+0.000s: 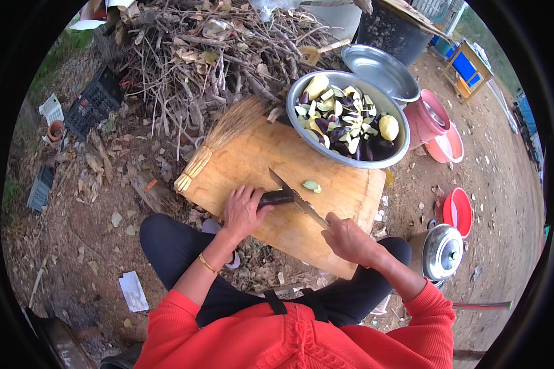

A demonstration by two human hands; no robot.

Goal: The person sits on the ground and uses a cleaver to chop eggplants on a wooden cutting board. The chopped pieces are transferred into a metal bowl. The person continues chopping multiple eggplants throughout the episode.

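With my left hand (245,208) I hold a dark purple eggplant (276,198) down on a wooden cutting board (240,161). My right hand (351,237) grips the handle of a kitchen knife (310,210), whose blade lies across the eggplant's right end. Just beyond the blade, a small pale green eggplant piece (312,186) rests on the board. A large metal basin (292,115) stands at the board's far right corner. It holds cut eggplant chunks (337,133) and peeled potatoes (388,127).
A straw whisk broom (212,150) lies over the board's left edge. Behind it rises a heap of dry sticks (221,60). To the right are a metal lid or shallow pan (381,69), a pink bucket (422,120), a red basin (457,212) and a lidded metal pot (443,253).
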